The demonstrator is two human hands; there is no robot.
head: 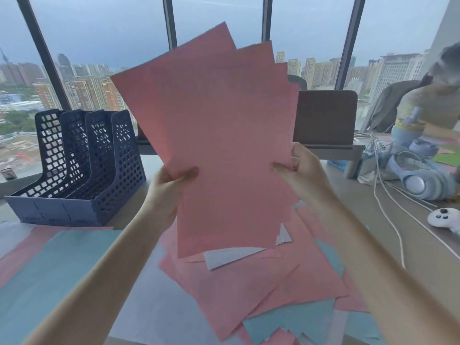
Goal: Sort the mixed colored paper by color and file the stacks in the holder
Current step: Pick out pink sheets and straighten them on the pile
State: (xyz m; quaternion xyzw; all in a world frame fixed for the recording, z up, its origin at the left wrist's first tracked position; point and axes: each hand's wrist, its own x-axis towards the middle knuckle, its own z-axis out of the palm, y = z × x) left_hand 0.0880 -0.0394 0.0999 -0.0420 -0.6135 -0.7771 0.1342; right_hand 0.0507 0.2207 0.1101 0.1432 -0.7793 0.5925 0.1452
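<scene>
pink sheets [219,135] fanned upright, left hand [166,190] and right hand [302,168] fingers pinched shut on edges; navy holder [82,170] on counter [154,307]; no readable writing.

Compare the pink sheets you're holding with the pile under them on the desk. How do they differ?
The held sheets are all pink; the pile mixes pink with teal and pale sheets. The held sheets stand upright off the desk, gripped by the left hand and right hand; the pile lies flat. The held sheets fan only at their top corners; the pile sprawls at many angles. Both hold loose, unaligned paper, and neither is in the holder.
</scene>
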